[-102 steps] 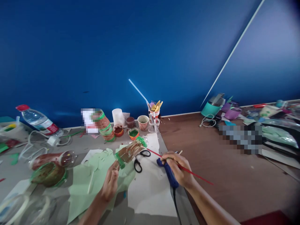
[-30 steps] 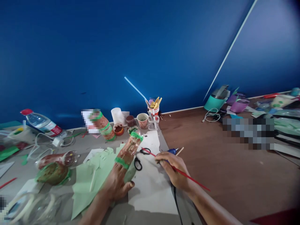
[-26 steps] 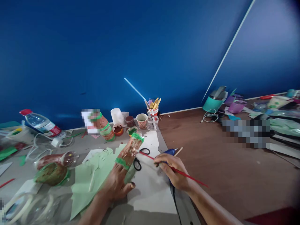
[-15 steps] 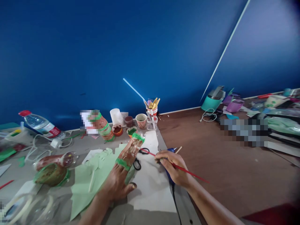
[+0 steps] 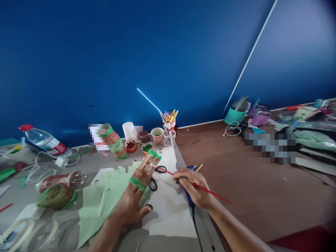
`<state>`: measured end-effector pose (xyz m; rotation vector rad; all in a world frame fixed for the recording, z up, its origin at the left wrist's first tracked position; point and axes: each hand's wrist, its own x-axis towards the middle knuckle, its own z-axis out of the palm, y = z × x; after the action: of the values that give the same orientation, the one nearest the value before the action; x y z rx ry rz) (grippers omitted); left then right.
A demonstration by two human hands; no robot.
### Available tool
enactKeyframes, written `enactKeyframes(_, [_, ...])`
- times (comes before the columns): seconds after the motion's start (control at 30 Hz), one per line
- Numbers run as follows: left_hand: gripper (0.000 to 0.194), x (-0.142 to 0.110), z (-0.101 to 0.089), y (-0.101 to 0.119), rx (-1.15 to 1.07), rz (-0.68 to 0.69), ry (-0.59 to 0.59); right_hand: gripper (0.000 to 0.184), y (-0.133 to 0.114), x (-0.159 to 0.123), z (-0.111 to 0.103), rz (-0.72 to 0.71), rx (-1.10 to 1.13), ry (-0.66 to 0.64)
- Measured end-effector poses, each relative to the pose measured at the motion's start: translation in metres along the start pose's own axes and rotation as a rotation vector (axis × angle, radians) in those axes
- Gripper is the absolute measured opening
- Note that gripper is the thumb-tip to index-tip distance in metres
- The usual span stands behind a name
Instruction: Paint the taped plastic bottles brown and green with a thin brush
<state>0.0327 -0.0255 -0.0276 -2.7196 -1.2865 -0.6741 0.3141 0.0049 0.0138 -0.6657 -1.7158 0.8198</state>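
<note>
My left hand (image 5: 135, 206) has its fingers pushed inside a cut plastic bottle piece (image 5: 145, 169), painted brown with green bands at both ends, and carries it on them. Its thumb sticks out to the side, the tip darkened. In my right hand (image 5: 195, 185) a thin red paintbrush (image 5: 214, 194) is pinched, its tip pointing left, close to the bottle piece; I cannot tell whether they touch. Scissors with black handles (image 5: 153, 184) lie on white paper (image 5: 168, 213) behind and below the brush. Just beyond the bottle piece stands a small cup of green paint (image 5: 147, 148).
A cup of brown paint (image 5: 130, 146), a paper cup (image 5: 157, 135) and a tool-filled cup (image 5: 170, 123) line the wall. Another painted bottle piece (image 5: 119, 148) stands left. Green paper (image 5: 91, 206), a water bottle (image 5: 43, 140) and a blue glue gun (image 5: 189, 196) are also on the table.
The view has shifted very slightly, so things sit a little further left. Both hands keep nearly the same pose, with the bottle piece and the brush still held.
</note>
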Motion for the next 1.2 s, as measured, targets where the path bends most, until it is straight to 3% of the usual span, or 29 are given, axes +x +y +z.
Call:
enactKeyframes(0.07, [0.069,0.000,0.000,0.000,0.004,0.003,0.014,0.019,0.001,0.000,0.000,0.006,-0.049,0.056])
enactKeyframes(0.2, [0.069,0.002,-0.001,0.001,0.015,0.030,0.060,0.020,0.003,-0.001,0.001,0.021,-0.002,0.022])
enactKeyframes(0.47, [0.069,-0.001,0.002,-0.001,-0.048,-0.020,0.009,0.019,0.004,0.002,-0.001,-0.039,-0.111,0.081])
enactKeyframes(0.8, [0.069,0.002,-0.003,0.000,-0.218,-0.058,0.101,0.020,0.006,0.002,-0.006,-0.084,-0.181,0.089])
enactKeyframes(1.0, [0.068,-0.002,0.000,-0.001,-0.469,-0.228,0.186,0.020,0.007,0.001,-0.005,-0.098,-0.170,0.071])
enactKeyframes(1.1, [0.074,-0.002,0.006,0.000,-0.660,-0.409,0.261,0.020,0.007,0.002,-0.004,-0.096,-0.180,0.066])
enactKeyframes(1.2, [0.080,0.006,0.007,0.001,-0.929,-0.502,0.283,0.020,0.006,0.002,-0.004,-0.094,-0.188,0.074])
